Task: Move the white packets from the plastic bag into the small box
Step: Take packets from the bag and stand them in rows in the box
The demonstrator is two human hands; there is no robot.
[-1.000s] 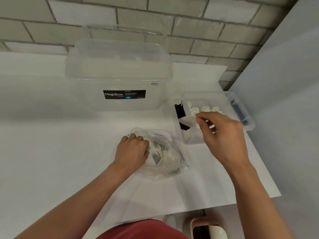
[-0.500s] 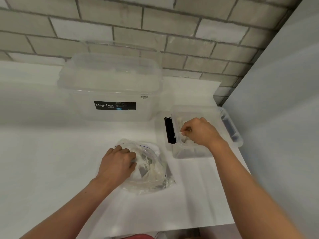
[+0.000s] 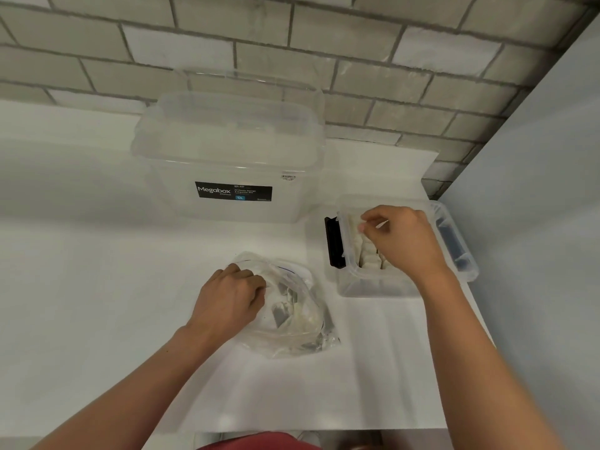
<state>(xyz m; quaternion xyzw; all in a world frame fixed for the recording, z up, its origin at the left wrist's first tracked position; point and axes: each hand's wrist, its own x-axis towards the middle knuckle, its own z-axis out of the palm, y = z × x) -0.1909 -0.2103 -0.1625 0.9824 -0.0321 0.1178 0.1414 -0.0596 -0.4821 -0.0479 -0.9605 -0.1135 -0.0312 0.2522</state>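
Left hand [image 3: 229,302]: knuckles up, fingers curled, gripping the plastic bag [image 3: 292,306] at its mouth on the table [image 3: 97,287].
Right hand [image 3: 401,240]: over the small box [image 3: 373,284], thumb and forefinger pinched; on what, cannot tell.
White packets [image 3: 365,251]: upright in the small box; more in the bag.

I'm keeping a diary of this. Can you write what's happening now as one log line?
left hand: holding plastic bag | right hand: over small box, fingers pinched | white packets: some in box
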